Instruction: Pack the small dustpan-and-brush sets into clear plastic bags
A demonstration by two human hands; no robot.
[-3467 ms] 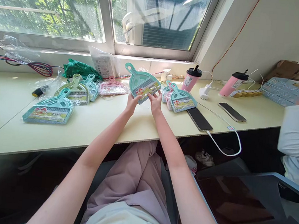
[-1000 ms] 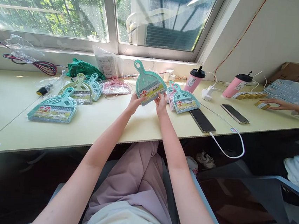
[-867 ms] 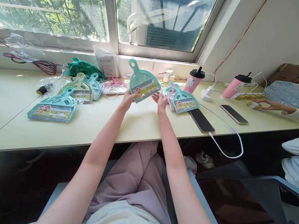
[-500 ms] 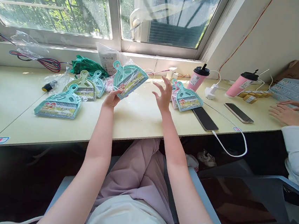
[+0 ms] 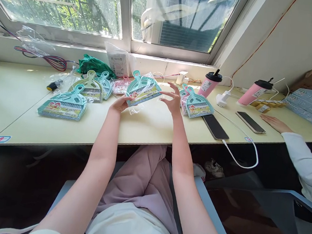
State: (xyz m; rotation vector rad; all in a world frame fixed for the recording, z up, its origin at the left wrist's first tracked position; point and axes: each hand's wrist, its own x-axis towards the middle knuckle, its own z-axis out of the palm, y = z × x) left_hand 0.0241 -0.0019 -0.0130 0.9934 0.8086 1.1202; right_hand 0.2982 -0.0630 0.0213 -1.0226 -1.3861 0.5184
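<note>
A teal dustpan-and-brush set (image 5: 144, 90) in clear wrap is held tilted above the table by my left hand (image 5: 121, 103), whose fingers grip its lower left corner. My right hand (image 5: 173, 99) has its fingers spread at the set's right edge; whether the fingertips touch it I cannot tell. On the left lie another teal set (image 5: 63, 104), an olive green set (image 5: 90, 86), a further teal one (image 5: 105, 84) and a pink one (image 5: 121, 85). To the right of my right hand, a teal set (image 5: 198, 104) overlaps a pink one.
Two phones (image 5: 215, 127) (image 5: 250, 122) lie on the table (image 5: 143, 134), one with a white cable. Pink cups (image 5: 208, 86) (image 5: 250, 93), a white plug, green plastic (image 5: 94, 66) and blue boxes (image 5: 308, 106) stand farther back. Another person's hand (image 5: 276, 124) rests at the right.
The held set has moved right and slightly down, closer to my right hand, and its loose wrap now hangs below. The other person's hands have shifted, one now resting nearer the phone.
</note>
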